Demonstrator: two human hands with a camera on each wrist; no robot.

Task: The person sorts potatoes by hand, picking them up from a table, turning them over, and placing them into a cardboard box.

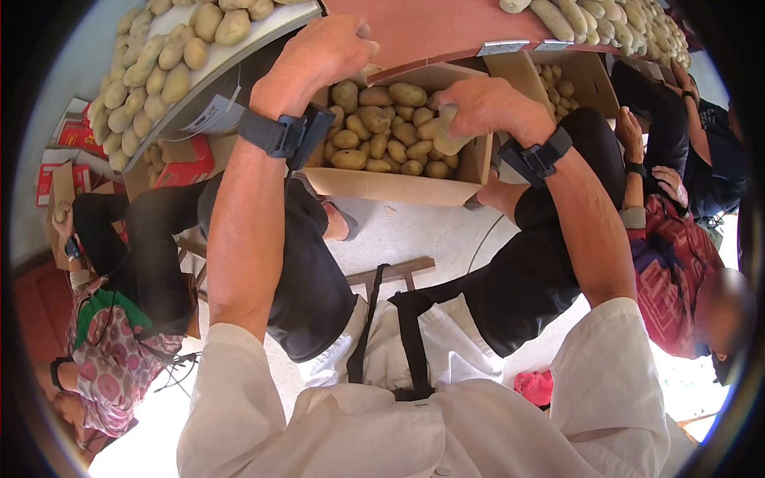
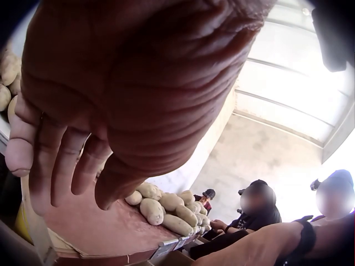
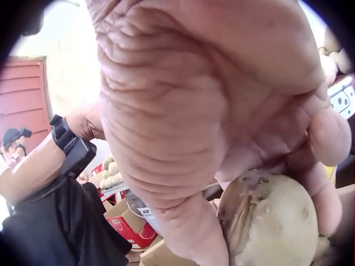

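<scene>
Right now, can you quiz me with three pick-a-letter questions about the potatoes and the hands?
1. Where is the potato in the right hand?
A) over the cardboard box
B) on the floor
C) in a pocket
2. What colour is the band on the right wrist?
A) white
B) black
C) yellow
3. How is the cardboard box?
A) taped shut
B) empty
C) open, with potatoes inside
Answers: 1 A, the right hand grips it above the box's right side; 2 B, the band is black; 3 C, its top is open and potatoes fill it.
</scene>
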